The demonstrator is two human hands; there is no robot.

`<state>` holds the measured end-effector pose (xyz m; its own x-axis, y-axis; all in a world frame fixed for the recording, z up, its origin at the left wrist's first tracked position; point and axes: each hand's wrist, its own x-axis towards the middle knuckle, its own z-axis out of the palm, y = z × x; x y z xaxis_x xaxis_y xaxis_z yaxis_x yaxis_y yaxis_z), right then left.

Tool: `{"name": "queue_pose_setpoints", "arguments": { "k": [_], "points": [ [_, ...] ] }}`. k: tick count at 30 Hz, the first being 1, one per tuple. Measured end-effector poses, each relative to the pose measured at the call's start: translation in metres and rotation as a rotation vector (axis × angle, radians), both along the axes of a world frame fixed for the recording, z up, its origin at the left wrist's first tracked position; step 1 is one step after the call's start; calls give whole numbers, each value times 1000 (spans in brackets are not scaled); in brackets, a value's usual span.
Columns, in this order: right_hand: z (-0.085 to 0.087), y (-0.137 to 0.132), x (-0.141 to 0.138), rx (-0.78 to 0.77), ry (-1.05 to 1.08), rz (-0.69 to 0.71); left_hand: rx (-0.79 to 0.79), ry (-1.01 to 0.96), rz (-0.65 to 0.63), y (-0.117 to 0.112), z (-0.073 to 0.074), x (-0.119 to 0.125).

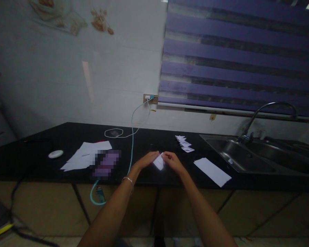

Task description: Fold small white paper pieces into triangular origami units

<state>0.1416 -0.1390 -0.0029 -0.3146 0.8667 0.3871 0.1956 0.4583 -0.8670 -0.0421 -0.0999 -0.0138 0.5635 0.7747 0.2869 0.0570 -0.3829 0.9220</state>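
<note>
Both of my hands meet over the front of a black countertop [41,154]. My left hand [147,160] and my right hand [172,160] pinch a small folded piece of white paper [159,162] between their fingertips, holding it just above the counter. A silver bracelet sits on my left wrist. Several small folded white paper pieces [184,143] lie in a cluster behind my right hand. A flat white sheet [212,171] lies to the right of my hands, close to the counter's front edge.
A stack of white sheets [83,156] and a blurred purple object [106,164] lie to the left. A teal cable [132,144] runs from a wall socket [150,98] over the counter edge. A steel sink [247,156] with a tap is at right. A white oval object [55,154] rests far left.
</note>
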Motion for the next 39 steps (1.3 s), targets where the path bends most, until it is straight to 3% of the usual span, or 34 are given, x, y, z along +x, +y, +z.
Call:
{"name": "queue_pose_setpoints", "arguments": {
  "k": [6, 17, 26, 39],
  "points": [
    [-4, 3, -1, -48, 29, -45, -17, 66, 21, 3, -3, 1],
    [-8, 6, -1, -100, 105, -34, 27, 15, -38, -4, 4, 0],
    [-8, 7, 0, -95, 78, -62, 85, 99, 70, -1, -3, 1],
    [-9, 9, -1, -152, 84, -108, 210, 185, 259, -9, 0, 1]
  ]
}}
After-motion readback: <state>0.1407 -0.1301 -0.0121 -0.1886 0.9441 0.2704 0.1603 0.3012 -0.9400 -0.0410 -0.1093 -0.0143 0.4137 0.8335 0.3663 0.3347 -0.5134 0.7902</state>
